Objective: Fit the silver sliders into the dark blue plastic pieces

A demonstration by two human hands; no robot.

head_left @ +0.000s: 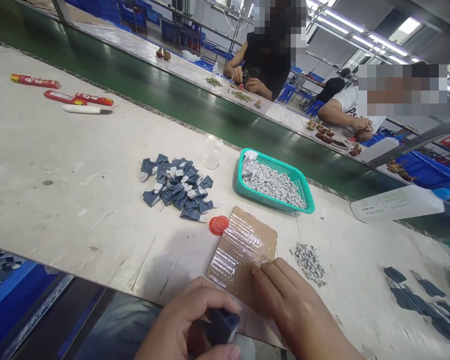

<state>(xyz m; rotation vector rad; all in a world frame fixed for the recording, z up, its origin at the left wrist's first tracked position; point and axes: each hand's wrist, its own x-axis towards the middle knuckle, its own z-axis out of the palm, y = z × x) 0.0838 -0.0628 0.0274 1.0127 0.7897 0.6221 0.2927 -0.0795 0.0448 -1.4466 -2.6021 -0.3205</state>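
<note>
My left hand (189, 320) is closed around a dark blue molded piece (222, 324) at the table's front edge. Fingers curled together, my right hand (288, 300) rests on a piece of cardboard (243, 245) covered in clear shiny tape. Whatever its fingertips may pinch is hidden. A red round lid (218, 225) touches the cardboard's left side. Beyond it lies a heap of dark blue and white pieces (176, 192) like the one in my left hand. Small grey-white bits (310, 264) are piled to the right of the cardboard.
A green plastic basket (309, 200) holds many small grey-white bits. A white bottle (397, 204) lies on the right, above more dark blue pieces (412, 302). Red tubes (35, 81) and a white-handled brush (86, 109) lie far left. Two people work across the green conveyor belt (135, 80).
</note>
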